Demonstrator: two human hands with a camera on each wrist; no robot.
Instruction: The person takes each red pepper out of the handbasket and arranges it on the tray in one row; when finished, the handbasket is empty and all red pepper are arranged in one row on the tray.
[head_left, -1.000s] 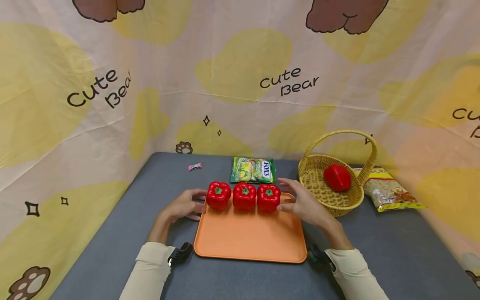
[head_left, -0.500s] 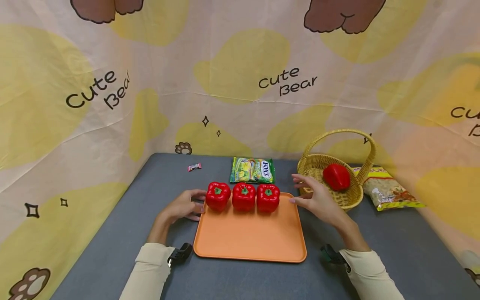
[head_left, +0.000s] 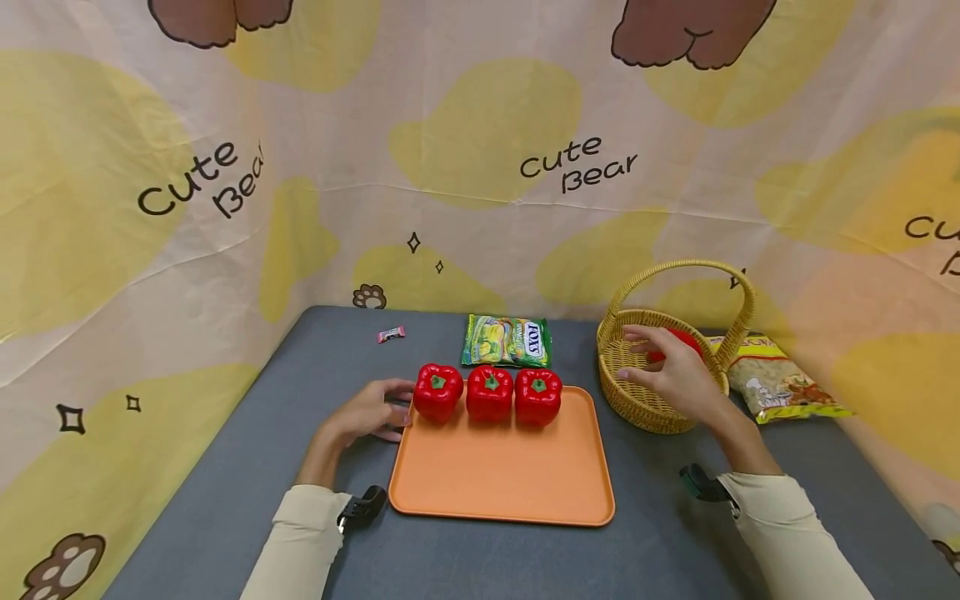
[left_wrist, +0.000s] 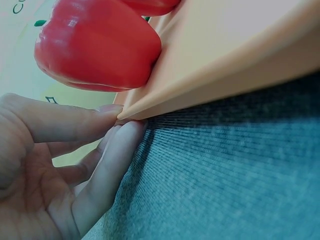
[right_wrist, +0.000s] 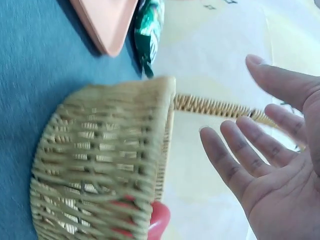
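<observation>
My left hand (head_left: 367, 412) pinches the left rim of an orange tray (head_left: 502, 479) between thumb and fingers, as the left wrist view shows up close. Along the tray's far side stand three red bell peppers: a left one (head_left: 438, 393), a middle one (head_left: 490, 394) and a right one (head_left: 538, 397). Over the near part of a yellow wicker basket (head_left: 637, 410) hovers my right hand (head_left: 682, 379), fingers spread and nothing in them. It partly hides another red bell pepper (head_left: 688, 337) inside that basket. In the right wrist view the hand is apart from the basket wall.
Behind the tray lies a green FOX'S candy bag (head_left: 507, 340). A small pink wrapped candy (head_left: 391, 334) is at the back left. To the basket's right lies a yellow-edged food bag (head_left: 780, 379). The basket's tall arched handle (head_left: 678, 265) rises above it; printed cloth walls surround the table.
My right hand has moved away from the right pepper, rightward past the tray edge to over the basket. The left hand, the tray and its peppers stay where they were.
</observation>
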